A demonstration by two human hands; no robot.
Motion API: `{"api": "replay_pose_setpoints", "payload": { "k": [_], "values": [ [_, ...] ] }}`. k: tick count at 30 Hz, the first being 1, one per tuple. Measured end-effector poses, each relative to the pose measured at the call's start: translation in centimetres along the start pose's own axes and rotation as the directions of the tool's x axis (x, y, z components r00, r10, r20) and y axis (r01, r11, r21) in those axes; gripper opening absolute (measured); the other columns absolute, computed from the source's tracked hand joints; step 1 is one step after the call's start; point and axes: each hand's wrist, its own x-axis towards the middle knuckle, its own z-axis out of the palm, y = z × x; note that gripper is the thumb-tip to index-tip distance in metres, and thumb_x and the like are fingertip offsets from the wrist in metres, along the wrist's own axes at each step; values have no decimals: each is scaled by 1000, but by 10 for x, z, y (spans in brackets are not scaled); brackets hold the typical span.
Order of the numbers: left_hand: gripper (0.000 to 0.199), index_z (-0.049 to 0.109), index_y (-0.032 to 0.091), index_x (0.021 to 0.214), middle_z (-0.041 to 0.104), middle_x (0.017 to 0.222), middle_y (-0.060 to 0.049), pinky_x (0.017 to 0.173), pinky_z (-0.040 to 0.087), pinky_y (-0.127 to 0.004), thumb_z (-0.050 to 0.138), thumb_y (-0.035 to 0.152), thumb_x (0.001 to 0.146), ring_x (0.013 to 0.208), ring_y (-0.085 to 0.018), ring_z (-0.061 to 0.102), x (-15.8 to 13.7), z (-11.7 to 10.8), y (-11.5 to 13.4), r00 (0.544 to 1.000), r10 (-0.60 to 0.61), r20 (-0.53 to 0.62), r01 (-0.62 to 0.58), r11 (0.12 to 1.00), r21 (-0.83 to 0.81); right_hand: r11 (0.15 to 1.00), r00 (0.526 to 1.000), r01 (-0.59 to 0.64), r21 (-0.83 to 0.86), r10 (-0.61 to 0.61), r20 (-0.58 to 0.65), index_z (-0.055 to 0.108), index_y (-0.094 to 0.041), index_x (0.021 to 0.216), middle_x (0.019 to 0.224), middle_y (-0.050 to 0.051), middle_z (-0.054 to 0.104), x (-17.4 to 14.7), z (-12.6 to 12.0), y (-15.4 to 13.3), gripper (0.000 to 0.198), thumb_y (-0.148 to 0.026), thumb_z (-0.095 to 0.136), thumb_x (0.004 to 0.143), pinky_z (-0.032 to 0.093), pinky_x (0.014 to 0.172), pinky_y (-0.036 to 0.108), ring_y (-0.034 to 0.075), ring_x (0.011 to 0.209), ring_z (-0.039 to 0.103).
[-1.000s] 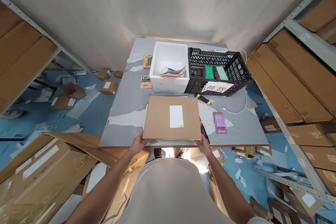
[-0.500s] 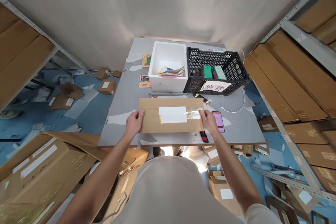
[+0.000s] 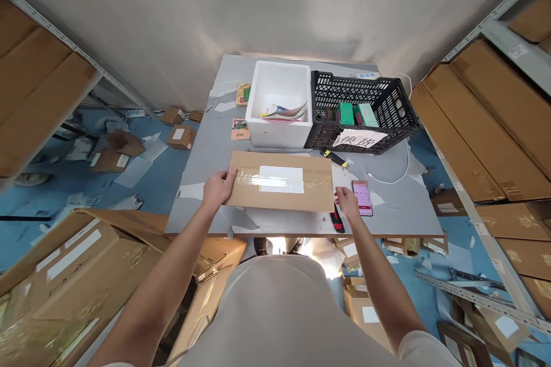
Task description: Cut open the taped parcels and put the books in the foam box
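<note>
A long cardboard box [image 3: 317, 179], with a white label [image 3: 280, 179] and clear tape on top, lies crosswise before me at the table's front. My left hand [image 3: 218, 188] grips its left end, thumb on the top. Just off the right end is my right hand [image 3: 346, 202], fingers loosely bent and apart, with nothing visible in them. Below that hand a red and black box cutter [image 3: 337, 221] rests on the table. To its right lies a phone with a pink screen [image 3: 362, 198]. Behind the box is a yellow and black cutter [image 3: 334, 159].
A white foam bin [image 3: 279, 133] with booklets and a black plastic crate [image 3: 316, 136] with green boxes stand at the table's back. Small booklets [image 3: 240, 129] lie left of the bin. Shelves of cartons [image 3: 477, 120] rise at right; a large open carton [image 3: 86, 275] is at left.
My right hand has let go of the box's right end and sits slightly away from it. The box has tipped, its right end now a little lower; my left hand keeps its grip.
</note>
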Motion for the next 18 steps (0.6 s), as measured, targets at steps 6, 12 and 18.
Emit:
{"api": "replay_pose_setpoints", "payload": {
  "k": [6,12,18],
  "values": [
    [57,65,16,107,69,100,-12,74,43,-33,32,56,86,88,-27,62,-2,-1,4,999,9,-40,-11,998,-61,960,982,-184,-213,189,4,49,-16,122,119,20,52,-16,42,55,61,-27,70,65,39,90,48,36,114,50],
    [71,40,10,135,54,126,-18,90,44,-38,46,56,81,106,-27,57,-27,3,-2,983,103,-155,-128,978,-164,972,986,-161,-172,165,9,36,-11,135,112,20,55,-14,36,58,59,-21,49,78,44,86,41,30,100,59],
    [62,48,18,130,50,132,-15,107,29,-44,56,51,78,128,-30,41,-77,25,3,740,636,-216,-638,766,70,972,950,140,186,-79,-301,27,-16,140,98,9,61,-25,-40,-11,56,-33,30,87,51,63,32,17,64,59]
  ]
}}
